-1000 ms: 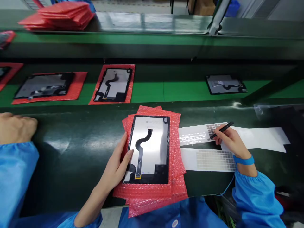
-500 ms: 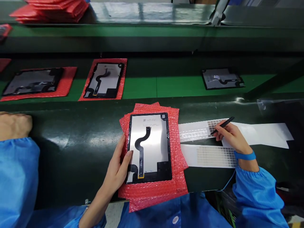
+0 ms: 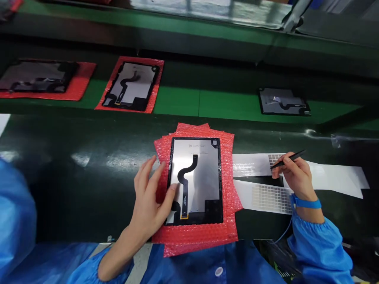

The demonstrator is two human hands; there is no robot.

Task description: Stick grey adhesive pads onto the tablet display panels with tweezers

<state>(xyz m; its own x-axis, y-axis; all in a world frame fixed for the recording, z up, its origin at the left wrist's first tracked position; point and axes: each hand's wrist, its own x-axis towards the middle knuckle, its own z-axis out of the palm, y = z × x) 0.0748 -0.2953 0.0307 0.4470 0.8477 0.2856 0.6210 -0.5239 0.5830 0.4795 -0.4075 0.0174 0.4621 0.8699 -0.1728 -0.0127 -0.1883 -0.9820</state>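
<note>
A tablet screen panel point(image 3: 204, 177) with a curved black flex cable point(image 3: 185, 189) lies on stacked red bubble-wrap bags point(image 3: 231, 169) in front of me. My left hand point(image 3: 151, 193) rests at the panel's left edge, fingers spread, thumb on the edge near the cable. My right hand point(image 3: 296, 173) holds black tweezers point(image 3: 288, 158), their tip over the gridded part of a white sticker sheet point(image 3: 251, 165). A second sticker sheet point(image 3: 269, 197) lies just nearer to me. Whether the tip carries a sticker cannot be made out.
On the green ledge behind are two panels on red bags, one a panel point(image 3: 133, 86) left of centre, and a bare panel point(image 3: 282, 101) at right. White backing paper point(image 3: 337, 177) extends rightward. A co-worker's blue sleeve point(image 3: 14, 221) is at the left edge.
My left fingers have lifted and spread at the panel's edge. My right hand stays at the sticker sheet with the tweezers. The co-worker's hand has left view, and the camera view has shifted.
</note>
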